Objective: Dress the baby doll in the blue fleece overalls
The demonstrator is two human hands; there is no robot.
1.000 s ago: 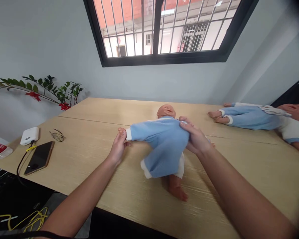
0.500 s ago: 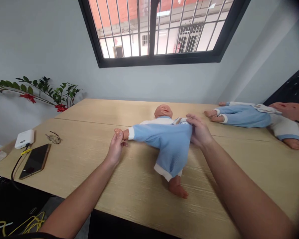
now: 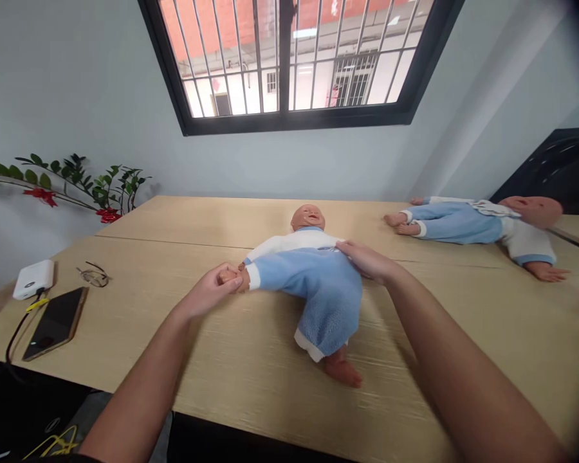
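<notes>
The fingers of the left hand (image 3: 212, 290) are now closed around the doll's foot (image 3: 232, 276), where a moment ago they only pinched it from below. The right hand (image 3: 367, 260) has let go of the bunched cloth and lies flat, fingers released, on the doll (image 3: 309, 283). The blue garment (image 3: 318, 292) has come down off the white chest to the hips, so the doll, lying face up mid-bench (image 3: 183, 225), looks nearly dressed.

Daylight came through a black-framed barred window (image 3: 289, 61) set in a pale grey wall (image 3: 77, 83), above the light wooden surface (image 3: 251, 373).
</notes>
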